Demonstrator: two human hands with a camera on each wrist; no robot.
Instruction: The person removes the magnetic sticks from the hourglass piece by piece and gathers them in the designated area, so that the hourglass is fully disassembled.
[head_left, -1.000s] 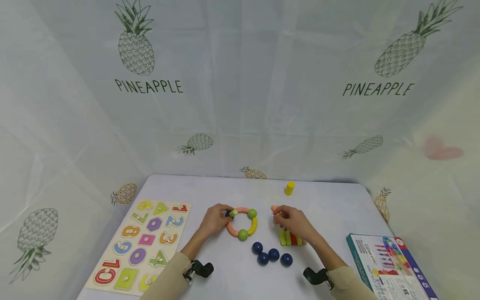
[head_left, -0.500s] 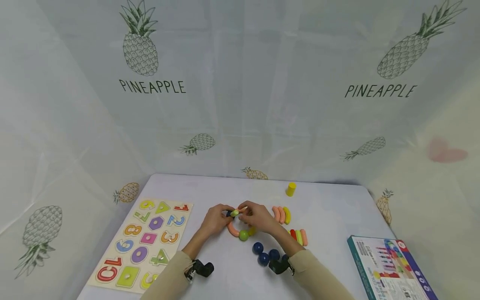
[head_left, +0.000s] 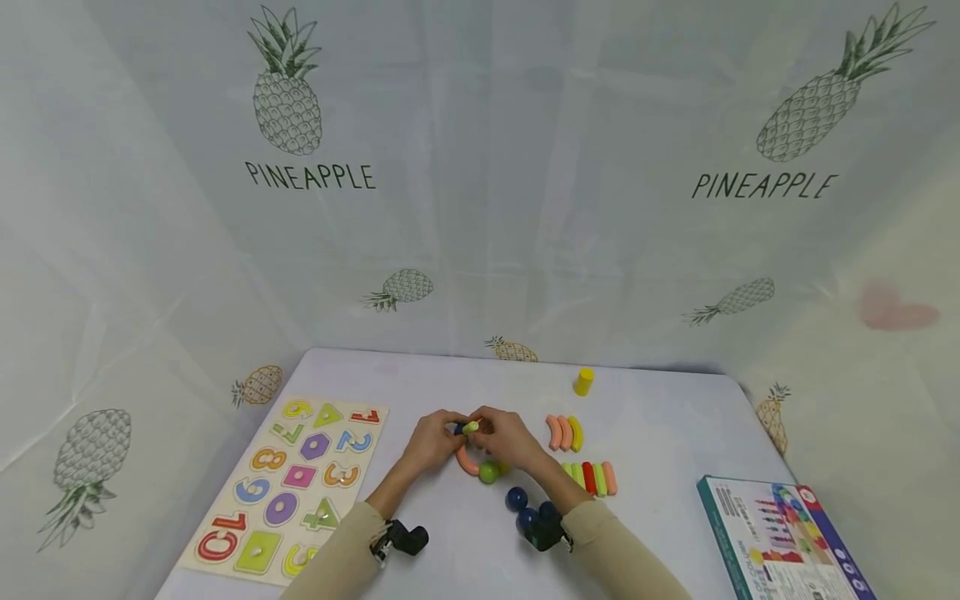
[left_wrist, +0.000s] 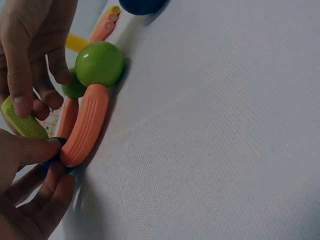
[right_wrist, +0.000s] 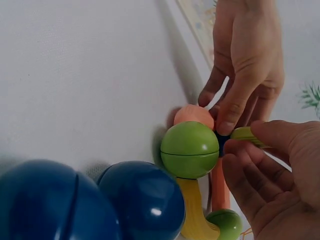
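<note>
In the head view my left hand [head_left: 431,442] and right hand [head_left: 510,437] meet over a ring of toy rods and balls. My left thumb and fingers pinch a dark blue ball [right_wrist: 223,144] in the ring. A yellow-green rod [left_wrist: 24,121] sticks up from beside that ball, pinched between my right thumb and fingers. Ribbed orange rod [left_wrist: 90,127] and green ball [left_wrist: 99,64] form the near side of the ring. Its yellow rod [right_wrist: 194,205] and second green ball [right_wrist: 226,222] show in the right wrist view. Fingers partly hide the blue ball.
Several dark blue balls [head_left: 516,499] lie nearer me, below my right forearm. Two groups of coloured rods [head_left: 588,478] lie to the right. A yellow cylinder [head_left: 583,382] stands behind. A number board [head_left: 300,475] is on the left, a printed box [head_left: 783,533] on the right.
My right hand has moved left from the loose rods to the ring and now pinches the yellow-green rod. My left hand stays at the blue ball.
</note>
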